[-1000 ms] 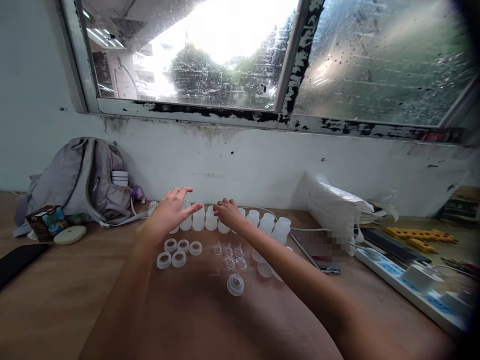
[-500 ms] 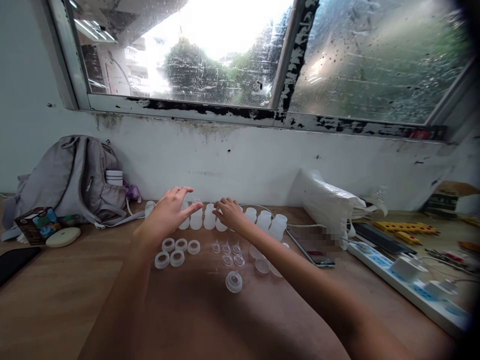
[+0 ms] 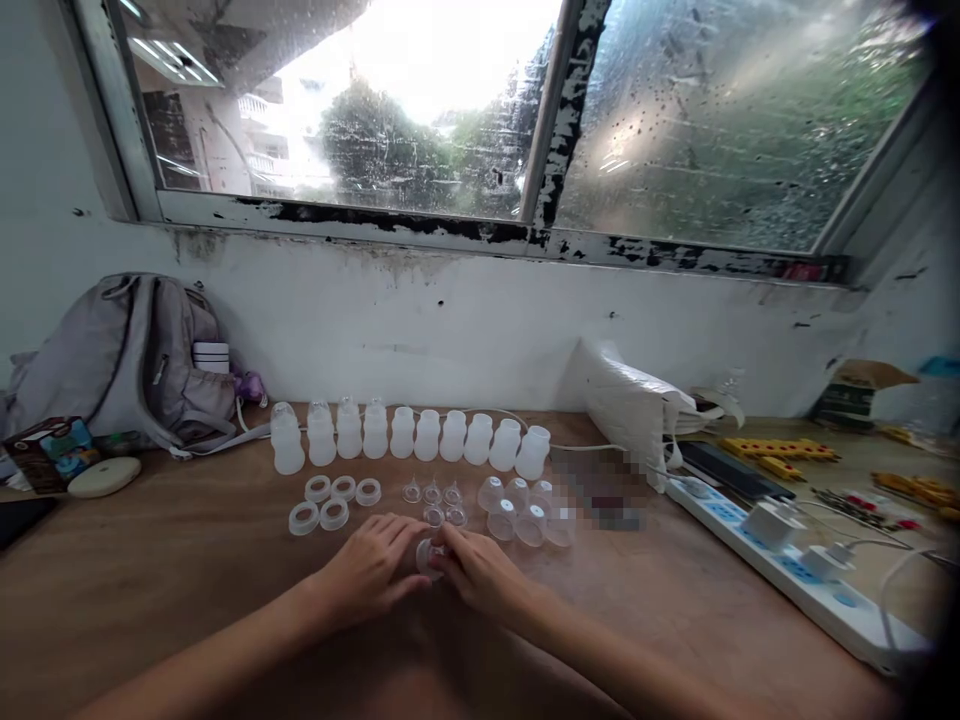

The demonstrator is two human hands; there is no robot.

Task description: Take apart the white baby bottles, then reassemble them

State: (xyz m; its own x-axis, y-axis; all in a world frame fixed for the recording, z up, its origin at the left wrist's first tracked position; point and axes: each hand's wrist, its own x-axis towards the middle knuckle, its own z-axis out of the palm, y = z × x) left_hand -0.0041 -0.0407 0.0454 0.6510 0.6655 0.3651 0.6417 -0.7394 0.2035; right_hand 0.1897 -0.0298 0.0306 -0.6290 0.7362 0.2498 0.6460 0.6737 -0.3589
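Note:
A clear baby bottle nipple (image 3: 427, 557) seated in a screw ring is low over the table's middle. My right hand (image 3: 484, 577) has its fingers closed on it, partly hiding it. At its left side is my left hand (image 3: 371, 570), thumb and fingers apart; whether they touch the ring cannot be made out. Just beyond lie several loose nipples (image 3: 431, 494). Several white screw rings (image 3: 334, 513) sit to the left, and several clear domed caps (image 3: 530, 524) to the right. Behind stands a row of frosted bottles (image 3: 427, 435); the leftmost ones have caps on.
A grey backpack (image 3: 150, 360), a small box (image 3: 52, 450) and a round cream disc (image 3: 103, 478) are at the left. To the right are a white padded bag (image 3: 626, 410), a blurred-out patch and a power strip (image 3: 787, 570) with chargers. A wall with windows rises behind.
Both hands have come back from the bottle row toward me and together at the nipple with its ring. The view has shifted slightly, and the whole bottle row now shows.

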